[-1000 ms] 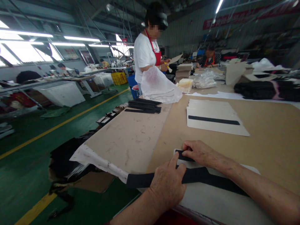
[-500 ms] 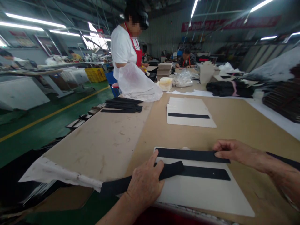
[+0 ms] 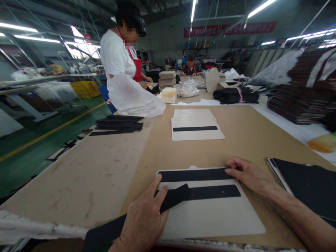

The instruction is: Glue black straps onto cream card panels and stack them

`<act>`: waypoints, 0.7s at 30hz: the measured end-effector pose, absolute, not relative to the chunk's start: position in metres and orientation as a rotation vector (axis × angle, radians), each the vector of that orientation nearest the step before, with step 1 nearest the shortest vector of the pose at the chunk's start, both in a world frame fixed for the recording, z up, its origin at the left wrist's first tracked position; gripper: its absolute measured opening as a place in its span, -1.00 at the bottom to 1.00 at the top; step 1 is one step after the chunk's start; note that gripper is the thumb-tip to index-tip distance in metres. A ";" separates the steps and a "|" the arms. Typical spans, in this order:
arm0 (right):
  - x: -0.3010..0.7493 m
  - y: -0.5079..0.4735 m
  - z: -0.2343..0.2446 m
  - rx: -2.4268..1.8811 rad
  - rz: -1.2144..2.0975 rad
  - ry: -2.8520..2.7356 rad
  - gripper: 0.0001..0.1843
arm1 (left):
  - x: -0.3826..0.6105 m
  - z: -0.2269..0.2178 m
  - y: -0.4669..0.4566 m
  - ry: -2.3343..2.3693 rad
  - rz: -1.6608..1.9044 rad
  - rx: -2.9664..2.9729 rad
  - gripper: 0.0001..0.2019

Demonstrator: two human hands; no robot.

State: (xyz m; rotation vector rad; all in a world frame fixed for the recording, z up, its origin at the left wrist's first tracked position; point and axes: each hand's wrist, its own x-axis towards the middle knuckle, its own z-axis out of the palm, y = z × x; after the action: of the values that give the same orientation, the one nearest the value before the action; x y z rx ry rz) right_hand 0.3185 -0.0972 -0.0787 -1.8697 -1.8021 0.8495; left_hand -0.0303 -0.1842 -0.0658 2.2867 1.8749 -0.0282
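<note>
A white board (image 3: pixel 210 220) lies before me with two black strips across it. Along its far edge runs the upper strip (image 3: pixel 191 175); the lower strip (image 3: pixel 217 191) sits parallel, nearer to me. My left hand (image 3: pixel 147 210) rests its index fingertip on the upper strip's left end. That same hand keeps a loose black strip (image 3: pixel 175 197) under its fingers, one end slanting over the lower strip, the other hanging toward the table's front edge. At the upper strip's right end, my right hand (image 3: pixel 243 175) pinches with thumb and forefinger.
Further back lies a stack of white boards (image 3: pixel 194 119) with one black strip on top. Black strips (image 3: pixel 118 124) are piled at the left, and black-covered boards (image 3: pixel 304 185) at the right. A co-worker (image 3: pixel 120 56) stands at the table's far left, beside white sheeting (image 3: pixel 133 96).
The view has swung to the right, bringing the black-covered boards into sight. Both hands stay at the upper strip's ends; its right end now sits closer to the right fingertips.
</note>
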 end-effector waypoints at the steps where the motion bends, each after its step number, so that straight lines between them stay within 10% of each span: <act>1: 0.317 -0.097 -0.078 -1.867 0.844 -1.795 -0.79 | -0.031 -0.067 -0.184 1.876 -0.029 2.286 -0.46; 16: 0.304 -0.097 -0.072 -1.848 0.440 -2.112 -0.97 | -0.026 -0.062 -0.182 1.940 -0.057 2.274 -0.44; 21: 0.278 -0.113 -0.060 -1.856 0.089 -2.550 -0.60 | -0.010 -0.035 -0.171 1.904 -0.226 2.350 -0.34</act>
State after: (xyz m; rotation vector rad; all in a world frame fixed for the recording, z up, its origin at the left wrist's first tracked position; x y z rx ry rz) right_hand 0.2779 -0.1130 -0.0596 -1.8557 -2.5498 0.0885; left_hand -0.0100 -0.1706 -0.0354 2.3497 1.9040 -0.2261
